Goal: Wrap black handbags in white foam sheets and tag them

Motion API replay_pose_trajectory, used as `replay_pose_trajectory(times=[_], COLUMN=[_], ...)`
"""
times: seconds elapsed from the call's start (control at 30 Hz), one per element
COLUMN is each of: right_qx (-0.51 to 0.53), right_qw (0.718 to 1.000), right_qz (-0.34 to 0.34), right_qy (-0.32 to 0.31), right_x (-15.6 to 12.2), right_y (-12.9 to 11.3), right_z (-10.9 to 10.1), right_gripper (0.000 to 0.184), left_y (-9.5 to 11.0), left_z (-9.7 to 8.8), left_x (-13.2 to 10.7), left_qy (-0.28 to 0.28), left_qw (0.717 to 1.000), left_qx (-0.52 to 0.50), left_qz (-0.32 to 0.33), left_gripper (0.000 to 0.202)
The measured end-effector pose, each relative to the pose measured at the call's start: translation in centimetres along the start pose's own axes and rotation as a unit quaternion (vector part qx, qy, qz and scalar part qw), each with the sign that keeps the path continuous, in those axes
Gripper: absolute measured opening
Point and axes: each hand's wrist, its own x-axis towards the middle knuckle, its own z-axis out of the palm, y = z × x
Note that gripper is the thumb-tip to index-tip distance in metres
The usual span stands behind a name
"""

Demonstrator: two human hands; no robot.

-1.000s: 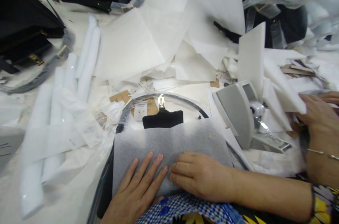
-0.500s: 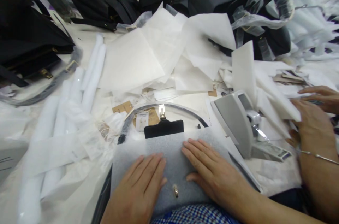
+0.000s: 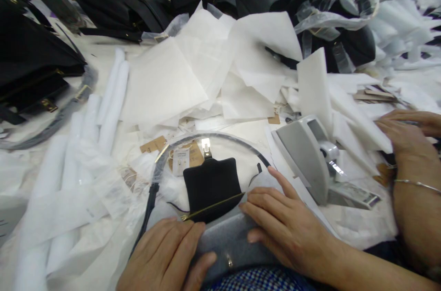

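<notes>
A black handbag (image 3: pixel 212 184) lies in front of me, its flap with a gold clasp (image 3: pixel 206 148) folded away from me and a gold zip (image 3: pixel 217 208) showing. Its handle (image 3: pixel 206 135), wrapped in clear film, arches behind the flap. A translucent white wrapping sheet (image 3: pixel 223 238) covers the near face, with a small gold fitting showing at its middle. My left hand (image 3: pixel 165 254) curls its fingers over the sheet's left edge, thumb in front. My right hand (image 3: pixel 285 224) bends its fingers over the right part of the sheet, forefinger raised.
A grey tape dispenser (image 3: pixel 306 158) stands on the right, beside white foam pieces (image 3: pixel 313 80). White foam tubes (image 3: pixel 113 98) lie on the left. Loose white sheets (image 3: pixel 172 80) and more black bags (image 3: pixel 120 2) fill the back. A co-worker's hands (image 3: pixel 409 144) are at the far right.
My hands have gone from lying flat on the sheet to bending over its upper edge. The sheet's top has come down, so more of the black flap and the zip show.
</notes>
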Motion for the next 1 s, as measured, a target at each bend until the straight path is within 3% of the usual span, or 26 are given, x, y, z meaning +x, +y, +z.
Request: replay_pose_trajectory(times=[0.13, 0.27, 0.43, 0.53, 0.6, 0.73, 0.83, 0.93, 1.0], right_qx=[0.018, -0.023, -0.051, -0.064, -0.064, -0.074, -0.087, -0.096, -0.099], right_qw=[0.999, 0.994, 0.983, 0.981, 0.981, 0.984, 0.988, 0.99, 0.99], right_qz=[-0.04, 0.016, 0.063, 0.068, 0.069, 0.063, 0.053, 0.04, 0.035], right_qy=[-0.03, -0.104, -0.164, -0.168, -0.168, -0.148, -0.119, -0.1, -0.095], right_x=[0.4, 1.3, 2.6, 2.7, 2.6, 2.4, 2.1, 1.8, 1.8], right_y=[0.6, 1.1, 1.2, 1.2, 1.1, 1.0, 1.2, 1.4, 1.5], right_z=[0.1, 1.5, 2.7, 3.0, 3.2, 3.5, 4.0, 4.4, 4.4], right_gripper=[0.02, 0.034, 0.049, 0.051, 0.052, 0.053, 0.057, 0.057, 0.056], left_y=[-0.3, -1.3, -2.3, -2.2, -1.7, -0.5, 0.2, 1.2, 2.0], left_z=[0.1, 1.8, 3.3, 3.7, 3.9, 3.7, 3.2, 2.6, 2.4], left_x=[0.5, 0.7, -0.4, -0.4, 0.1, 1.1, 0.8, -0.3, -1.2], left_qy=[-0.014, -0.016, -0.109, -0.124, -0.103, 0.011, 0.065, 0.011, -0.038], left_qw=[1.0, 0.997, 0.977, 0.97, 0.973, 0.987, 0.989, 0.991, 0.992], left_qx=[-0.009, 0.072, 0.171, 0.197, 0.197, 0.16, 0.102, 0.059, 0.076], left_qz=[-0.004, 0.01, 0.057, 0.073, 0.058, -0.004, 0.09, 0.116, 0.095], left_gripper=[0.017, 0.031, 0.039, 0.041, 0.04, 0.037, 0.033, 0.032, 0.053])
